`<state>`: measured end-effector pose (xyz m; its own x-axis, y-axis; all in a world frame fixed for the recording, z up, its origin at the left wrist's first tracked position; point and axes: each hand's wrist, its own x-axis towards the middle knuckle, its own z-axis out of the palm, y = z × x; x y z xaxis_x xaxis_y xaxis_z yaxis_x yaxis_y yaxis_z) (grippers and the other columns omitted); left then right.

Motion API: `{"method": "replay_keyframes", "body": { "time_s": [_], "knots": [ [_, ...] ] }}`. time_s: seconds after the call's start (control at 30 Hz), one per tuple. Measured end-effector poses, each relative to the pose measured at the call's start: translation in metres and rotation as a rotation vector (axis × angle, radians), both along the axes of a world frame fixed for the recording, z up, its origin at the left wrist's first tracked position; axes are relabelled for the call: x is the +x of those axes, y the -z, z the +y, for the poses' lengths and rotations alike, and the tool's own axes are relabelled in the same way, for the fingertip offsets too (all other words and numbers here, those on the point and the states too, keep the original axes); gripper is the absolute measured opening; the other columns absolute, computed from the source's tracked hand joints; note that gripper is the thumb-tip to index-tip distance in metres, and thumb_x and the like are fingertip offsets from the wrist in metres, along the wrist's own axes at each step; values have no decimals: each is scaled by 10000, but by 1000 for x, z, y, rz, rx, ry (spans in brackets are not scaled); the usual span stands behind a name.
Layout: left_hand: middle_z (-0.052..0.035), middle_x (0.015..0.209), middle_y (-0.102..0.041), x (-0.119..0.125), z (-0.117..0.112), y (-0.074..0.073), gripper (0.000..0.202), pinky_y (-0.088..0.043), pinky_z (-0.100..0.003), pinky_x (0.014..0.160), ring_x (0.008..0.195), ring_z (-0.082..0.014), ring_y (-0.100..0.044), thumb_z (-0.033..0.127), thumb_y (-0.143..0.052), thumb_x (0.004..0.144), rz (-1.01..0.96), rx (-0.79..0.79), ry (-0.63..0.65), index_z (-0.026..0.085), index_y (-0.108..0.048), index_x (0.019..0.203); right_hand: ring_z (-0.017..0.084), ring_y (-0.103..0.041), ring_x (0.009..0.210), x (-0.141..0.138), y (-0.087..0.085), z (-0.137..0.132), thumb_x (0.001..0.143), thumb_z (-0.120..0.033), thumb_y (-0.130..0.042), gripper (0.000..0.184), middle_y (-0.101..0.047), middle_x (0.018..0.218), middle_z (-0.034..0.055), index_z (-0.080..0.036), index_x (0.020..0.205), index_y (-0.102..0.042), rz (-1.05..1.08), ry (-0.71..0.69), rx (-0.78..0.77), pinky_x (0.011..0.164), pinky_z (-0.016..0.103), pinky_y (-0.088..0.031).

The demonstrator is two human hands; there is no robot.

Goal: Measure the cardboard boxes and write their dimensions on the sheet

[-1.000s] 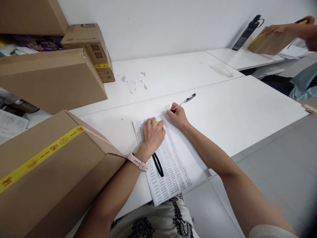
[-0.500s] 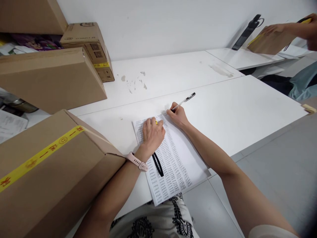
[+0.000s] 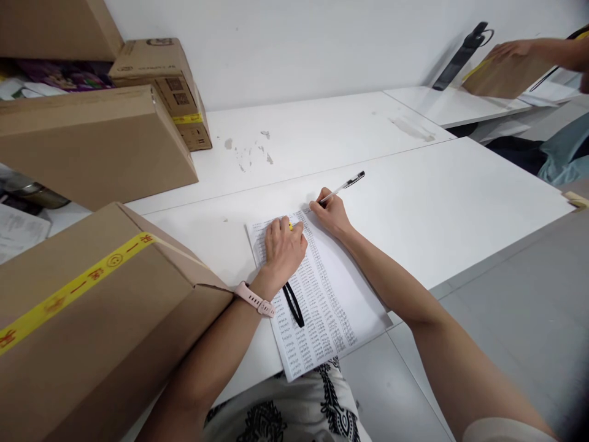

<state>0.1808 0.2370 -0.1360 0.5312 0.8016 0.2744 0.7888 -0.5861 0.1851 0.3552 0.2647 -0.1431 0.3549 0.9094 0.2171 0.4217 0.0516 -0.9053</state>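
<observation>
A printed sheet (image 3: 322, 301) full of small rows of text lies on the white table (image 3: 437, 202) in front of me. My right hand (image 3: 330, 212) grips a clear pen (image 3: 345, 184) with a black cap, its tip at the sheet's top edge. My left hand (image 3: 283, 248) lies on the upper part of the sheet with fingers curled round a small yellow thing I cannot make out. A pink watch band sits on that wrist. A black loop-shaped object (image 3: 293, 304) rests on the paper below the left hand.
A big cardboard box (image 3: 92, 319) with yellow tape stands at my left elbow. More boxes (image 3: 92, 141) are stacked at the back left. At the far right another person's hand (image 3: 510, 49) rests on a small box (image 3: 504, 77) beside a black device (image 3: 460, 56).
Both my hands stay where they were on the sheet. The other person's arm at the far right has shifted slightly. The view has tilted a little.
</observation>
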Motion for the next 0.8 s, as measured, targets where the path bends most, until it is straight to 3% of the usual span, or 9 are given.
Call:
{"method": "replay_keyframes", "body": {
  "time_s": [0.8],
  "knots": [
    [-139,1163,-615,0,0,-1,303,-444,-434,957,1106,-306,-525,226,-507,957,3,-2,6,210,-706,1184,109,-338,548,1,2,2,718,-220,-597,217,-362,551,-62,-229,630,-400,13,-10,24,535,285,-265]
  ]
}}
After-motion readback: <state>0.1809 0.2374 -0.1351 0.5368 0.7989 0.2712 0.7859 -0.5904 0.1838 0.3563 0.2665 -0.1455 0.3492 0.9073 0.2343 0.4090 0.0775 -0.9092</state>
